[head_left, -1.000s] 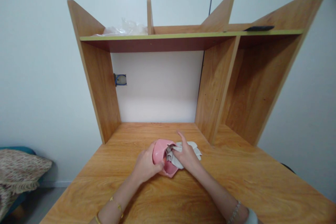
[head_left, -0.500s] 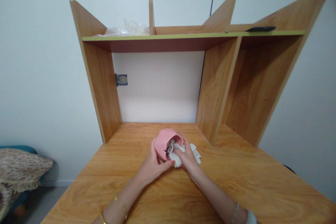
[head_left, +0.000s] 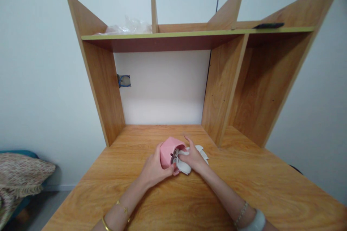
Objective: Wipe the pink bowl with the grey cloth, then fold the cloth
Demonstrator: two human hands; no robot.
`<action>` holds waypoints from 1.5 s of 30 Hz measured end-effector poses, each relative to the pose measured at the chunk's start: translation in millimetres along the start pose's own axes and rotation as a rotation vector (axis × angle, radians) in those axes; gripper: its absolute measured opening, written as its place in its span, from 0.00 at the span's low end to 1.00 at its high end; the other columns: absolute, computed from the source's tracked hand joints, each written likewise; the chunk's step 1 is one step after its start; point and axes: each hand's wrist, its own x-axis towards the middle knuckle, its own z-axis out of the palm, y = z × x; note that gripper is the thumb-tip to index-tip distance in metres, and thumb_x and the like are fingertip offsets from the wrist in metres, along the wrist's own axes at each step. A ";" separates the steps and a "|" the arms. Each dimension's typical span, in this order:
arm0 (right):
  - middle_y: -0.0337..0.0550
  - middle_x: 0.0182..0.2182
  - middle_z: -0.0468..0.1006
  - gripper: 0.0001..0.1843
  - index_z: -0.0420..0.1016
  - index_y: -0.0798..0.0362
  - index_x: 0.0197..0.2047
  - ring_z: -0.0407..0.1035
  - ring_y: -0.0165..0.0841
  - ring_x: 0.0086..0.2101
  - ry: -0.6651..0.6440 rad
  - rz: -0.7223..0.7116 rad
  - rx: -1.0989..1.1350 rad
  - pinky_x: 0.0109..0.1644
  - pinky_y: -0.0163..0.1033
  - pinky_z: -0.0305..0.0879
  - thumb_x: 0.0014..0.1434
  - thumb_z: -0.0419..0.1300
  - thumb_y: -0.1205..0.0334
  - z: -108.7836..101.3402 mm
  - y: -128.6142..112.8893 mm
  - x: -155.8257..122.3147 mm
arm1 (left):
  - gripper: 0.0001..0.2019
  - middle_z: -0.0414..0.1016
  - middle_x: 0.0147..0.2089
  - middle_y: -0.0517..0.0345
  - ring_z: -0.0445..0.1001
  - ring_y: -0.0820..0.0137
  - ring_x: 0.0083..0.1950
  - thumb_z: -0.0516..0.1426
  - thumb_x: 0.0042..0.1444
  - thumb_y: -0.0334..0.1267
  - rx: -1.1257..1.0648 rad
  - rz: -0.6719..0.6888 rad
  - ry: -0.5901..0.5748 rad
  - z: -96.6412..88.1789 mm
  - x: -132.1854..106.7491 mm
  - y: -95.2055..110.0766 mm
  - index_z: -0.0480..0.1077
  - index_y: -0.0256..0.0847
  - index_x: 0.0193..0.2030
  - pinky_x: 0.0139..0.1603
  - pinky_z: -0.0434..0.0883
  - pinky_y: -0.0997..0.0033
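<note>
A pink bowl lies tipped on its side on the wooden desk, its opening facing right. My left hand grips the bowl from the left and below. My right hand presses a crumpled white cloth into the bowl's opening; part of the cloth trails out to the right, onto the desk.
The desk carries a wooden hutch with a shelf and upright dividers. A clear plastic bag and a dark flat object lie on the shelf. A patterned blanket sits at the lower left, off the desk.
The bowl has been turned in my left hand, from opening toward me to lying with its opening to the right. My right hand keeps working the cloth inside it.
</note>
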 end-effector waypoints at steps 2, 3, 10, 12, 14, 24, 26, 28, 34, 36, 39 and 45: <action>0.33 0.24 0.72 0.46 0.44 0.52 0.60 0.67 0.31 0.25 -0.024 -0.006 -0.094 0.28 0.33 0.59 0.38 0.60 0.68 -3.7 -0.3 0.0 | 0.35 0.71 0.43 0.52 0.70 0.65 0.41 0.58 0.42 0.41 0.032 -0.004 -0.016 -1.1 -0.1 1.0 0.50 0.38 0.57 0.41 0.67 0.67; 0.34 0.25 0.72 0.46 0.45 0.52 0.60 0.67 0.31 0.25 -0.028 -0.009 -0.137 0.28 0.33 0.58 0.38 0.60 0.68 -4.9 -1.2 -0.3 | 0.35 0.71 0.43 0.52 0.70 0.65 0.40 0.58 0.42 0.41 0.047 -0.007 -0.019 -1.8 0.0 1.9 0.50 0.38 0.57 0.41 0.67 0.67; 0.36 0.25 0.73 0.43 0.47 0.50 0.60 0.67 0.32 0.26 0.004 -0.073 -0.347 0.28 0.32 0.53 0.41 0.60 0.65 -5.4 -13.5 -9.2 | 0.35 0.72 0.42 0.51 0.71 0.59 0.41 0.59 0.38 0.43 0.195 -0.003 -0.012 -10.2 -0.1 6.5 0.54 0.38 0.55 0.41 0.66 0.64; 0.35 0.24 0.73 0.42 0.49 0.49 0.60 0.67 0.33 0.25 0.022 -0.114 -0.361 0.28 0.32 0.52 0.42 0.60 0.65 -3.2 -13.4 -12.0 | 0.34 0.72 0.41 0.50 0.71 0.58 0.40 0.59 0.38 0.43 0.212 -0.006 -0.017 -12.7 0.1 5.3 0.57 0.37 0.54 0.41 0.66 0.63; 0.35 0.23 0.73 0.40 0.51 0.49 0.59 0.67 0.33 0.26 0.016 -0.158 -0.329 0.27 0.32 0.53 0.42 0.59 0.65 0.2 -11.5 -13.7 | 0.31 0.73 0.41 0.50 0.71 0.58 0.40 0.59 0.39 0.42 0.206 -0.013 -0.014 -14.7 0.3 3.4 0.59 0.38 0.53 0.41 0.66 0.63; 0.32 0.19 0.67 0.36 0.50 0.56 0.58 0.63 0.30 0.20 0.091 -0.088 0.034 0.22 0.32 0.57 0.44 0.53 0.66 9.7 -6.5 -10.2 | 0.39 0.70 0.42 0.51 0.71 0.63 0.40 0.52 0.50 0.52 0.003 0.001 0.097 -11.1 2.0 -7.1 0.39 0.39 0.63 0.44 0.65 0.62; 0.37 0.26 0.71 0.35 0.50 0.56 0.57 0.66 0.31 0.24 0.116 -0.068 0.115 0.26 0.34 0.61 0.44 0.53 0.65 10.2 -4.2 -7.8 | 0.43 0.69 0.43 0.51 0.71 0.65 0.37 0.54 0.49 0.53 -0.036 0.024 0.083 -8.6 2.6 -9.1 0.34 0.39 0.64 0.41 0.66 0.64; 0.42 0.34 0.72 0.34 0.52 0.56 0.56 0.68 0.33 0.30 0.155 -0.067 0.197 0.33 0.36 0.64 0.43 0.53 0.64 11.0 -3.0 -5.9 | 0.46 0.67 0.48 0.48 0.71 0.65 0.38 0.56 0.47 0.52 -0.081 0.039 0.064 -5.0 2.7 -10.4 0.32 0.39 0.64 0.41 0.66 0.64; 0.44 0.40 0.72 0.25 0.61 0.54 0.46 0.66 0.36 0.41 0.148 -0.103 0.338 0.47 0.41 0.61 0.41 0.56 0.62 17.9 -6.9 -8.8 | 0.43 0.61 0.55 0.44 0.63 0.61 0.53 0.57 0.47 0.49 -0.199 0.085 0.008 8.3 -0.8 -8.1 0.37 0.37 0.62 0.52 0.61 0.62; 0.44 0.39 0.72 0.24 0.61 0.54 0.44 0.67 0.36 0.41 0.112 -0.078 0.367 0.46 0.41 0.62 0.41 0.57 0.61 22.0 -7.8 -10.3 | 0.38 0.62 0.54 0.45 0.64 0.63 0.52 0.55 0.50 0.47 -0.231 0.083 0.024 9.7 -1.5 -6.5 0.38 0.36 0.61 0.52 0.61 0.64; 0.44 0.38 0.72 0.25 0.61 0.54 0.42 0.67 0.37 0.41 0.099 -0.050 0.378 0.45 0.42 0.63 0.38 0.60 0.61 26.9 -7.4 -9.3 | 0.33 0.65 0.50 0.47 0.67 0.65 0.49 0.54 0.51 0.45 -0.199 0.053 0.071 8.4 -1.3 -4.8 0.44 0.36 0.58 0.49 0.63 0.65; 0.42 0.36 0.73 0.36 0.58 0.53 0.46 0.69 0.37 0.37 0.140 -0.046 0.317 0.43 0.42 0.63 0.30 0.64 0.64 22.5 1.6 0.6 | 0.34 0.68 0.47 0.49 0.69 0.64 0.43 0.57 0.45 0.42 -0.057 0.036 0.098 3.2 -1.3 -4.3 0.48 0.38 0.57 0.44 0.66 0.65</action>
